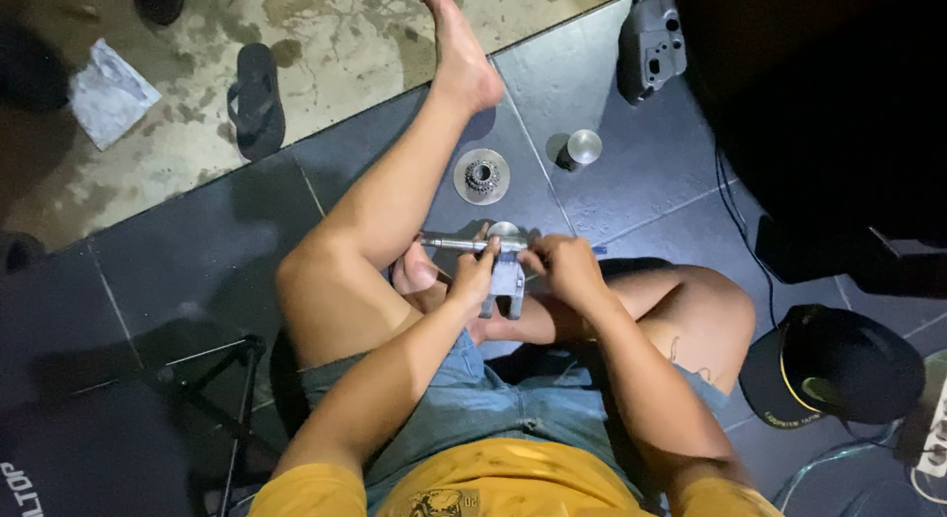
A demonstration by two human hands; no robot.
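Note:
I sit on a dark tiled floor with my legs bent in front of me. Both hands meet over my lap on a small grey metal part (505,283) with a forked lower end and a thin steel shaft (452,244) sticking out to the left. My left hand (473,276) pinches the part and shaft from the left. My right hand (562,268) grips the part's top right side. The fingers hide where the shaft enters the part.
On the tiles ahead lie a round metal disc with a gear hub (481,175), a short metal cylinder (579,148) and a grey cast housing (650,43). A black cap (838,364) lies at right, a sandal (256,98) on concrete at left, a black tripod (222,379) beside my left thigh.

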